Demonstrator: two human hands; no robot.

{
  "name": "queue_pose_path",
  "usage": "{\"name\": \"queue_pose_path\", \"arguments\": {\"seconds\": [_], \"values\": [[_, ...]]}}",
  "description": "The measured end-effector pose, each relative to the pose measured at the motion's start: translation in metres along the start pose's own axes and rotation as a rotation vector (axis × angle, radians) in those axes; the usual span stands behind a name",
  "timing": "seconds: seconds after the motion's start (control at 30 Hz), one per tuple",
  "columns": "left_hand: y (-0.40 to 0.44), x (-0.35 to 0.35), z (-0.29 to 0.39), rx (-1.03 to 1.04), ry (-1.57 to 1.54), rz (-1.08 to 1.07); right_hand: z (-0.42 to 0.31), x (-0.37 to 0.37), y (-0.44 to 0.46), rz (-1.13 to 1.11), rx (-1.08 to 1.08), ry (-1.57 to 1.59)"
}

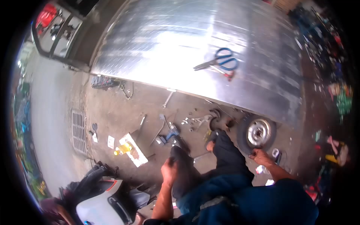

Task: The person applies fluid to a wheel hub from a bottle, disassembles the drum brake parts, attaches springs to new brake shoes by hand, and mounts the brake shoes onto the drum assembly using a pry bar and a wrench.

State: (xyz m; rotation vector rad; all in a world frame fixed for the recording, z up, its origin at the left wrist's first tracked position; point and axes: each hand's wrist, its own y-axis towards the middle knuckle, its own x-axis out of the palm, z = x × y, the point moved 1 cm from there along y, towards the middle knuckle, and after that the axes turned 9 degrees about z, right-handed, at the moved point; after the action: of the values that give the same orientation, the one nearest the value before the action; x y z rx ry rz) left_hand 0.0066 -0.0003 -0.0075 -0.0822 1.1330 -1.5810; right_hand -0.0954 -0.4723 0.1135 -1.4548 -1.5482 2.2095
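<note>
My left hand (pixel 169 171) is beside my left knee, its fingers curled closed; whether anything is inside them is hidden. My right hand (pixel 261 156) grips the lower edge of a wheel (pixel 258 133), which has a black tire and a silver rim. The wheel is beside my right leg, by the edge of a metal truck bed. On the floor before my left knee is a blue cordless power tool (pixel 172 133), partly blurred. Metal parts (pixel 204 119) and small pieces lie scattered around my right foot.
Blue-handled scissors (pixel 221 60) lie on the metal bed (pixel 157 45), which overhangs the floor. A wrench (pixel 168 98) is near its edge. To the left are a white box (pixel 135 152), a yellow bottle (pixel 123 149) and a floor grate (pixel 78 129). Someone with a motorbike (pixel 108 204) is behind-left.
</note>
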Motion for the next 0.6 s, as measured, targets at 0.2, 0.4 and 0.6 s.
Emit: {"name": "queue_pose_path", "arguments": {"seconds": [0.2, 0.4, 0.6], "values": [[-0.032, -0.126, 0.014, -0.055, -0.327, 0.196, -0.039, 0.077, -0.046, 0.083, -0.105, 0.319], [0.02, -0.165, -0.018, 0.216, -0.063, -0.074, -0.026, 0.167, -0.111, 0.268, 0.126, 0.599], [0.043, -0.178, 0.061, 0.264, -0.01, -0.289, -0.043, 0.299, -0.205, 0.216, 0.63, 1.156]]}}
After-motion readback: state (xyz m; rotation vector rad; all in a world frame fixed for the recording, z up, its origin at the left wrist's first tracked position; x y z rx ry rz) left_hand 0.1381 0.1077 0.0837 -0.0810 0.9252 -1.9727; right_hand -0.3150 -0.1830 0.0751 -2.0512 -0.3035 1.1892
